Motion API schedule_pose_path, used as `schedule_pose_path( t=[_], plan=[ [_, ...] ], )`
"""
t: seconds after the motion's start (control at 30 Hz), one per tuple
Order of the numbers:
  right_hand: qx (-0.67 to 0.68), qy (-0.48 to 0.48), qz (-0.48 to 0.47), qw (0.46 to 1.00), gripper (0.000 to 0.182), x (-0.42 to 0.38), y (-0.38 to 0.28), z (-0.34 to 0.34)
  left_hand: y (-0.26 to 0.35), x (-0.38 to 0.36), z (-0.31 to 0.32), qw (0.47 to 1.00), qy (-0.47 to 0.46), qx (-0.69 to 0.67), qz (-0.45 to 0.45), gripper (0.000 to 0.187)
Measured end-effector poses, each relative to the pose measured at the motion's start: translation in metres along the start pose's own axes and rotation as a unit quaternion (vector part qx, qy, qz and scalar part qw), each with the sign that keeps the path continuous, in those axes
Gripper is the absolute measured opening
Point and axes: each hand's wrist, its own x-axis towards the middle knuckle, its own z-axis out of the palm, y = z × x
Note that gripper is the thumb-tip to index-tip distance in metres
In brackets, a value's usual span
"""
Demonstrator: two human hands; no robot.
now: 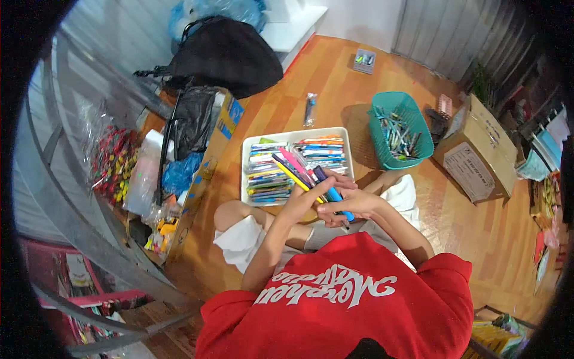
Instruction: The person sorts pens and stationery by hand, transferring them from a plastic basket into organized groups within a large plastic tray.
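Note:
Over my lap, both hands close round one bundle of pens and markers. My left hand (301, 204) grips its left side, where a yellow pencil-like pen (291, 172) and a pink pen (292, 159) stick out to the upper left. My right hand (354, 202) wraps the right side, against a thick blue marker (333, 195) and a dark purple one (320, 174). The hands overlap, so some fingers and pen ends are hidden. Just beyond them lies a white tray (246, 158) filled with rows of pens in many colours.
A teal basket (422, 154) of loose pens stands right of the tray. Behind it are a cardboard box (478, 149) and a small clear container (364, 61). A packaged dark item (310, 110) lies beyond the tray. An open carton (200, 179) and metal rails (78, 203) border the left.

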Motion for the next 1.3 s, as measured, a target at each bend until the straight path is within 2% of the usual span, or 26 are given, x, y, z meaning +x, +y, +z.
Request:
schedule_pose_path(
  t=[0.07,0.1,0.17,0.23,0.27,0.33,0.47,0.5,0.6,0.63,0.73,0.83,0.9,1.03,1.13,1.23,1.3],
  plan=[
    [0.029,-0.028,0.024,0.999,0.03,0.009,0.007,-0.001,0.002,-0.011,-0.003,0.999,0.05,0.01,0.014,0.024],
    [0.076,-0.009,0.026,0.997,0.043,0.01,0.01,0.0,0.002,-0.016,-0.004,0.997,0.074,0.014,0.021,0.023],
    [0.186,-0.026,-0.068,0.98,0.051,0.016,0.022,0.007,0.005,-0.023,-0.009,0.993,0.109,-0.041,0.015,0.021],
    [0.273,-0.048,-0.077,0.958,0.056,0.017,0.024,0.008,0.014,-0.026,-0.016,0.988,0.137,-0.069,0.02,0.019],
    [0.316,-0.06,-0.081,0.944,0.058,0.017,0.026,0.009,0.02,-0.026,-0.016,0.988,0.141,-0.032,0.062,0.018],
    [0.41,-0.005,-0.035,0.912,0.058,0.024,0.045,0.001,0.03,-0.024,-0.007,0.975,0.193,-0.012,0.106,0.017],
    [0.428,0.088,-0.1,0.894,0.048,0.034,0.061,0.001,0.043,-0.023,0.007,0.987,0.1,0.068,0.107,0.015],
    [0.422,0.093,-0.119,0.894,0.04,0.032,0.047,0.013,0.037,-0.022,0.009,0.987,0.087,0.09,0.103,0.014],
    [0.624,0.055,-0.091,0.774,0.032,0.034,0.048,0.014,0.019,-0.018,0.013,0.991,0.06,0.088,0.084,0.015],
    [0.565,0.079,-0.142,0.809,0.032,0.038,0.054,0.013,0.016,-0.019,0.014,0.99,0.06,0.089,0.086,0.016],
    [0.611,-0.056,-0.203,0.763,0.038,0.045,0.065,0.015,0.013,-0.021,0.01,0.994,0.049,0.053,0.08,0.019],
    [0.614,0.014,-0.123,0.779,0.042,0.038,0.048,0.024,0.018,-0.023,0.006,0.995,0.057,0.033,0.076,0.02],
    [0.575,0.038,-0.13,0.807,0.042,0.037,0.051,0.024,0.015,-0.022,0.005,0.995,0.074,-0.032,0.061,0.021],
    [0.559,0.106,-0.075,0.819,0.042,0.032,0.046,0.026,0.013,-0.028,-0.002,0.995,0.038,0.069,0.064,0.022],
    [0.57,0.069,-0.109,0.812,0.043,0.042,0.064,0.013,0.015,-0.035,0.004,0.996,0.043,0.077,0.032,0.024],
    [0.486,0.099,-0.083,0.865,0.046,0.037,0.058,0.018,-0.008,-0.034,-0.011,0.995,0.085,0.055,0.013,0.027],
    [0.433,0.075,-0.078,0.895,0.048,0.03,0.046,0.02,-0.007,-0.032,-0.018,0.993,0.12,0.009,0.021,0.028]
  ],
)
